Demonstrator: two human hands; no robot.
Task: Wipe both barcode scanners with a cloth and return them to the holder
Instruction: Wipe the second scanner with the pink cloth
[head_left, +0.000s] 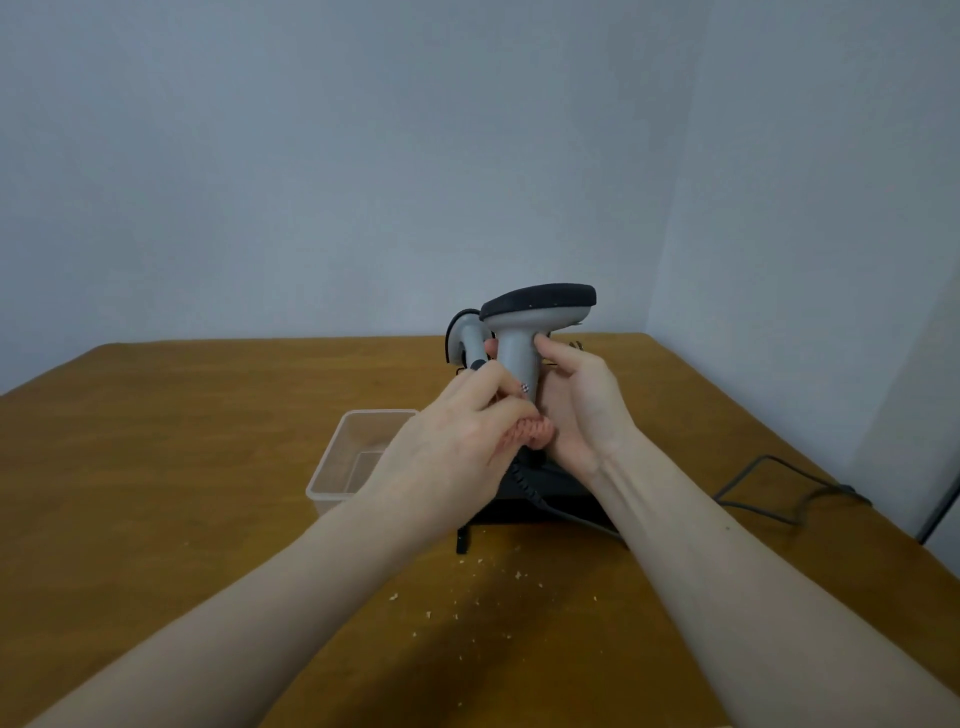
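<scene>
My right hand (582, 405) grips the grey handle of a barcode scanner (530, 317) with a black top, held upright above the table. My left hand (457, 441) presses a pink cloth (527, 434) against the lower part of that handle. A second grey scanner (467, 338) stands just behind my left fingers, mostly hidden. The black holder (519, 504) sits under my wrists, only partly visible, with a coiled black cable running down to it.
A clear plastic container (353, 457) stands left of the holder on the wooden table (208, 467). A grey cable (779, 493) loops across the table at the right. Small crumbs (467, 587) lie in front of the holder. Walls close behind and right.
</scene>
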